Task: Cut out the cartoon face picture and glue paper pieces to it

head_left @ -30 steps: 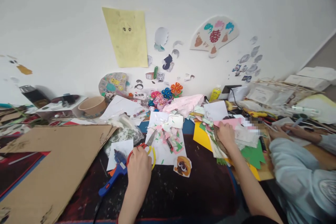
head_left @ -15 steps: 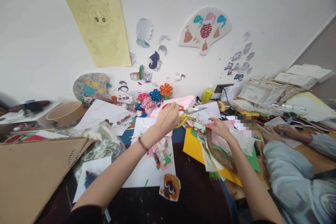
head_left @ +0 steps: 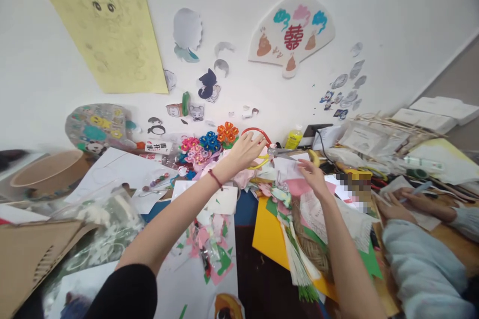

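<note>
My left hand (head_left: 247,152) grips scissors with one red and one yellow handle loop; the loops stand spread apart. Toward the right point the scissors' metal blades (head_left: 285,153). My right hand (head_left: 313,177) is at the blade tips, its thumb and fingers stretched and apart; whether they touch the blades I cannot tell. Pink paper (head_left: 295,187) and a white sheet lie beneath the tips. Below my right hand are a white-and-green tassel (head_left: 295,254) and a yellow sheet (head_left: 266,234). Beaded flowers (head_left: 209,142) stand beyond my left hand.
Pink and green paper scraps (head_left: 213,244) lie on a white sheet. Cardboard (head_left: 30,254) and a round tan container (head_left: 48,169) are at left. A yellow bottle (head_left: 294,138) stands by the wall. At right, a co-worker's hands (head_left: 407,204) hold a pen over paper.
The view has shifted closer and to the right. My left hand has lifted the scissors, and its fingers are more spread on the handles. My right hand has come up beside the blade tips.
</note>
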`<state>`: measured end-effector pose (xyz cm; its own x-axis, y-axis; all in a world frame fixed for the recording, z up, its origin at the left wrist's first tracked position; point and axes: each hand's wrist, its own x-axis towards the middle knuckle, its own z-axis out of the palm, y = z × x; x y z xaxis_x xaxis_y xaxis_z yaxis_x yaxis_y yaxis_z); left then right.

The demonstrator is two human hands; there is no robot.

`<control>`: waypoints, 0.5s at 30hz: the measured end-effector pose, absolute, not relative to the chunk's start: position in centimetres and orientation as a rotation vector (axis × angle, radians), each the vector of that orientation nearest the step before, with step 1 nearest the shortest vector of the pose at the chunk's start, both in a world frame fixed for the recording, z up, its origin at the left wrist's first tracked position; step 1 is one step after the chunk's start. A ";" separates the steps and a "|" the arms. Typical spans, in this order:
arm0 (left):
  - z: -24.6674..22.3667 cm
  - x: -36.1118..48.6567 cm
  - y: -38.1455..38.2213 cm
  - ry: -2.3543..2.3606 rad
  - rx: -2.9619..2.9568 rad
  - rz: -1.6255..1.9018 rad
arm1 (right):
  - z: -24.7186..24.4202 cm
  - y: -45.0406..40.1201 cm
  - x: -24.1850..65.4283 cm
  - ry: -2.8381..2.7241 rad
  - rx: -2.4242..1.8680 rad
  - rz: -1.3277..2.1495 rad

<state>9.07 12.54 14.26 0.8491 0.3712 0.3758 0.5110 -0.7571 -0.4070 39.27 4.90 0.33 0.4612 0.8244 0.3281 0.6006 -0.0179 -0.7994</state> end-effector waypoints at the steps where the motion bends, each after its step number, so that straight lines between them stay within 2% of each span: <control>1: 14.4 8.5 12.5 -0.655 -2.512 -0.373 | 0.8 4.5 38.6 -1.272 -1.643 0.359; 9: 16.1 4.5 11.2 -0.685 -2.545 -0.413 | 5.3 1.0 33.0 -1.472 -1.150 0.876; 15: 16.8 3.0 9.5 -0.683 -2.564 -0.345 | 6.0 0.7 30.6 -1.324 -1.163 0.808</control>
